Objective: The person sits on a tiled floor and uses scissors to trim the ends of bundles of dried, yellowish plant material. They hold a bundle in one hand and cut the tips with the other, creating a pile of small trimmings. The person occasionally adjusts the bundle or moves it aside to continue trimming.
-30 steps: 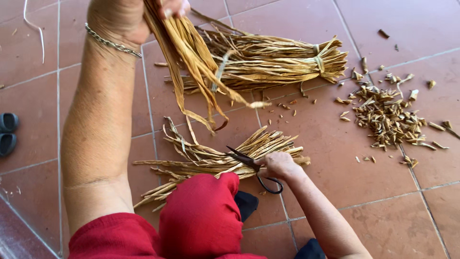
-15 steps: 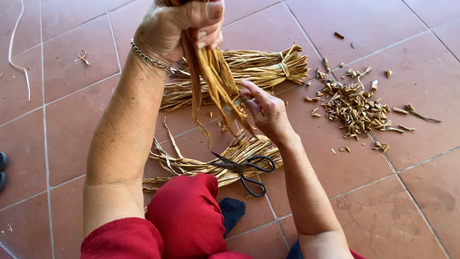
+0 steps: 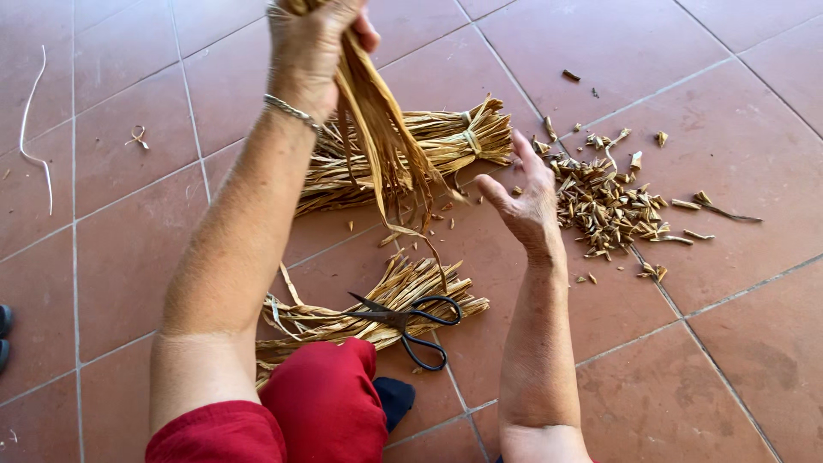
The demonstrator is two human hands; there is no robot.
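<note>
My left hand (image 3: 310,47) is raised at the top of the view, closed around the upper end of a hanging bunch of dried leaf strips (image 3: 387,150). A thin chain bracelet circles that wrist. My right hand (image 3: 525,199) hovers open, palm up, just right of the strips' loose lower ends, touching nothing. Black scissors (image 3: 410,319) lie on a flat bundle of dried strips (image 3: 369,307) on the tiled floor, below both hands.
A tied bundle of dried strips (image 3: 446,141) lies on the floor behind the hanging bunch. A heap of cut leaf bits (image 3: 607,206) sits to the right. My red-trousered knee (image 3: 330,403) is at the bottom. A thin pale strand (image 3: 31,129) lies far left.
My right hand left the scissors on the flat bundle, rose to the hanging strips, then drew away to the right and opened. My left hand kept holding the bunch up.
</note>
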